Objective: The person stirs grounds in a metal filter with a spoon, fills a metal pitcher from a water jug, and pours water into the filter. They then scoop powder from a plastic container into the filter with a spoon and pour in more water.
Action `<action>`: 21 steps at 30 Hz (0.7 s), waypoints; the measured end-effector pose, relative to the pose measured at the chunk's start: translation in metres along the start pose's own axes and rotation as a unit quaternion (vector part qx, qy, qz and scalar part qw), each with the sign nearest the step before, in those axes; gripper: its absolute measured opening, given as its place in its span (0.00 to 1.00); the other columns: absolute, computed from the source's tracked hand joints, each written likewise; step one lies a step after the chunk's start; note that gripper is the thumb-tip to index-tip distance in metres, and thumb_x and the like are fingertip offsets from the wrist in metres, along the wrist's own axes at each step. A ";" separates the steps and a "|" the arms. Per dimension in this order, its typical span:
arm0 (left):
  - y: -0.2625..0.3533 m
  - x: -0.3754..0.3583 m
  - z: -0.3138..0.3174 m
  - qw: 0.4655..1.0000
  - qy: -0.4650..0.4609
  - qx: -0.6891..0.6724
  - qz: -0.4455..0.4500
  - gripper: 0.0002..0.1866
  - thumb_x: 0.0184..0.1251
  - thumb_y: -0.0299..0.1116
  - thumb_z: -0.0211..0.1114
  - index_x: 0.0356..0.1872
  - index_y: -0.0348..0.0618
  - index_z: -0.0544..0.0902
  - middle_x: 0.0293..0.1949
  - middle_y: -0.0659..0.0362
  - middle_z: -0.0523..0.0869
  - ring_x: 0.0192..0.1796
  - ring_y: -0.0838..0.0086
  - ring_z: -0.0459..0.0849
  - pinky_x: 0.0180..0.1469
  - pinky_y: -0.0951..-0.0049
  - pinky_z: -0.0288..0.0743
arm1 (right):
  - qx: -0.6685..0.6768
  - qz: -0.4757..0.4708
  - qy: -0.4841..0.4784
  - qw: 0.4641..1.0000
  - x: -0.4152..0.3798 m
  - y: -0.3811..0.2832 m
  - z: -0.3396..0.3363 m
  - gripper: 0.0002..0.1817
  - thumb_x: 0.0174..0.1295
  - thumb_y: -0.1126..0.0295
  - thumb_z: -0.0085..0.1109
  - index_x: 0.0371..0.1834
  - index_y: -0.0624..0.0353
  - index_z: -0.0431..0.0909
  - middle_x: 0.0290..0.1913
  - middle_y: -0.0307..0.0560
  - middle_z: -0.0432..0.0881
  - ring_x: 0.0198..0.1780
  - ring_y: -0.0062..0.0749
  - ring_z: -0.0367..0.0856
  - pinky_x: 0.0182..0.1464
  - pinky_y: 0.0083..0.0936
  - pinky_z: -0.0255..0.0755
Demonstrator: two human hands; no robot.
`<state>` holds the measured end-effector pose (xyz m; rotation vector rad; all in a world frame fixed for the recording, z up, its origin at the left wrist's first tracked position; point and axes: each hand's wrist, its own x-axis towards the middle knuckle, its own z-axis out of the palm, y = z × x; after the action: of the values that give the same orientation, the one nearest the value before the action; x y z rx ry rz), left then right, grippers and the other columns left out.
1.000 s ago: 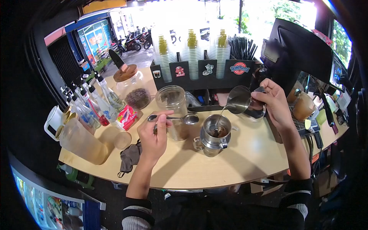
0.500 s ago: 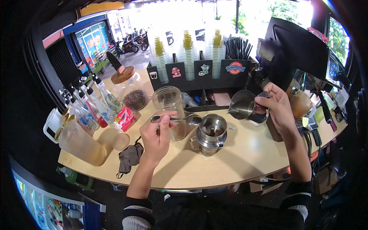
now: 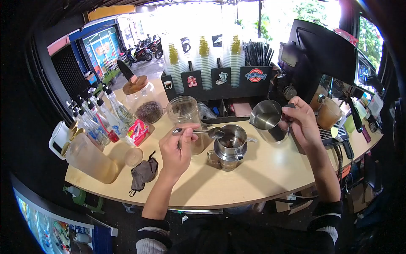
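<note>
My left hand (image 3: 178, 148) is closed round a metal spoon (image 3: 216, 133), whose bowl is at the left rim of a metal drip coffee filter (image 3: 230, 146). Dark contents show inside the filter, which sits on a glass mug (image 3: 228, 164). To the right, my right hand (image 3: 305, 122) grips the handle of a steel pitcher (image 3: 270, 122), held above the table with its spout toward the filter. Some liquid appears to be in the pitcher. Behind my left hand stands an open clear jar (image 3: 182, 109), partly hidden by the hand.
On the left are pump bottles (image 3: 99, 120), a plastic jug (image 3: 91, 158), a round lid (image 3: 134, 156), a dark face mask (image 3: 144, 174) and a wood-lidded jar (image 3: 146, 103). A black cup holder (image 3: 215, 94) spans the back. An espresso machine (image 3: 334, 135) stands right.
The spoon has come right to the filter's rim. The pitcher has tipped back more upright and moved slightly left. The camera view has shifted slightly.
</note>
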<state>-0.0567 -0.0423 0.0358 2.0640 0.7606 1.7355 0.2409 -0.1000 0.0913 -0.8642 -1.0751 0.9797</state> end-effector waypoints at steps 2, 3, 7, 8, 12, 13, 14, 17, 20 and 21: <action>0.002 0.000 -0.001 1.000 -0.010 0.016 0.004 0.11 0.71 0.29 0.54 0.37 0.34 0.83 0.28 0.56 0.83 0.26 0.78 0.82 0.29 0.79 0.74 | 0.023 0.002 0.009 1.000 -0.001 0.012 -0.013 0.09 0.57 0.81 0.57 0.30 0.57 0.67 0.28 0.40 0.78 0.27 0.18 0.75 0.31 0.16 0.70; 0.004 0.000 0.000 1.000 -0.013 0.017 0.013 0.10 0.70 0.28 0.55 0.38 0.34 0.83 0.29 0.56 0.84 0.26 0.78 0.82 0.29 0.78 0.74 | 0.041 -0.004 0.017 0.999 -0.001 0.023 -0.023 0.09 0.56 0.81 0.57 0.30 0.56 0.67 0.27 0.39 0.77 0.25 0.18 0.73 0.29 0.17 0.67; 0.005 0.000 -0.002 0.997 -0.038 0.050 0.054 0.08 0.67 0.27 0.57 0.39 0.36 0.83 0.30 0.56 0.84 0.27 0.76 0.82 0.29 0.76 0.75 | 0.101 0.030 0.025 0.994 -0.014 0.057 -0.051 0.09 0.56 0.81 0.56 0.28 0.54 0.67 0.24 0.36 0.73 0.23 0.16 0.66 0.27 0.18 0.60; 0.007 0.000 0.000 0.996 -0.038 0.051 0.056 0.08 0.67 0.27 0.57 0.39 0.36 0.83 0.30 0.56 0.84 0.27 0.76 0.82 0.29 0.76 0.75 | 0.098 0.036 0.056 0.993 -0.014 0.076 -0.065 0.10 0.55 0.81 0.57 0.28 0.53 0.66 0.24 0.35 0.72 0.22 0.15 0.65 0.26 0.17 0.60; 0.017 -0.004 0.005 0.995 -0.050 0.066 0.057 0.06 0.66 0.25 0.59 0.39 0.37 0.83 0.30 0.55 0.83 0.28 0.72 0.83 0.29 0.76 0.75 | 0.128 0.059 0.091 0.986 -0.038 0.108 -0.074 0.11 0.52 0.80 0.57 0.27 0.53 0.65 0.24 0.34 0.71 0.22 0.14 0.62 0.28 0.14 0.59; 0.018 -0.004 0.006 0.994 -0.061 0.070 0.052 0.06 0.65 0.25 0.59 0.40 0.37 0.83 0.30 0.54 0.83 0.28 0.71 0.84 0.29 0.76 0.75 | 0.132 0.061 0.097 0.985 -0.041 0.117 -0.080 0.11 0.52 0.80 0.57 0.27 0.53 0.65 0.24 0.34 0.71 0.22 0.14 0.62 0.29 0.13 0.58; 0.018 -0.005 0.008 0.994 -0.058 0.072 0.054 0.06 0.65 0.25 0.59 0.40 0.37 0.83 0.30 0.54 0.83 0.28 0.71 0.84 0.29 0.76 0.75 | 0.132 0.068 0.096 0.984 -0.043 0.127 -0.088 0.11 0.53 0.79 0.57 0.27 0.53 0.63 0.24 0.33 0.69 0.22 0.16 0.62 0.31 0.16 0.59; 0.020 -0.007 0.012 0.994 -0.053 0.063 0.072 0.07 0.65 0.24 0.59 0.41 0.37 0.82 0.30 0.54 0.83 0.28 0.71 0.83 0.28 0.75 0.75 | 0.162 0.069 0.090 0.980 -0.052 0.135 -0.087 0.10 0.54 0.79 0.55 0.26 0.53 0.63 0.22 0.33 0.65 0.22 0.20 0.61 0.31 0.20 0.60; 0.025 -0.008 0.015 0.990 -0.074 0.086 0.083 0.08 0.64 0.22 0.59 0.42 0.38 0.82 0.31 0.54 0.82 0.28 0.70 0.83 0.28 0.74 0.75 | 0.158 0.059 0.112 0.979 -0.057 0.140 -0.080 0.11 0.55 0.79 0.54 0.23 0.53 0.62 0.19 0.33 0.61 0.22 0.23 0.63 0.31 0.25 0.63; 0.024 -0.009 0.017 0.990 -0.065 0.084 0.094 0.08 0.63 0.21 0.59 0.41 0.38 0.82 0.30 0.54 0.82 0.28 0.70 0.82 0.28 0.74 0.75 | 0.157 0.054 0.131 0.977 -0.057 0.146 -0.081 0.12 0.55 0.79 0.54 0.21 0.53 0.62 0.19 0.34 0.60 0.22 0.23 0.63 0.31 0.26 0.64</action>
<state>-0.0372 -0.0652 0.0389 2.4047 0.7143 1.6609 0.2780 -0.1130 -0.0804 -0.7700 -0.6317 1.0592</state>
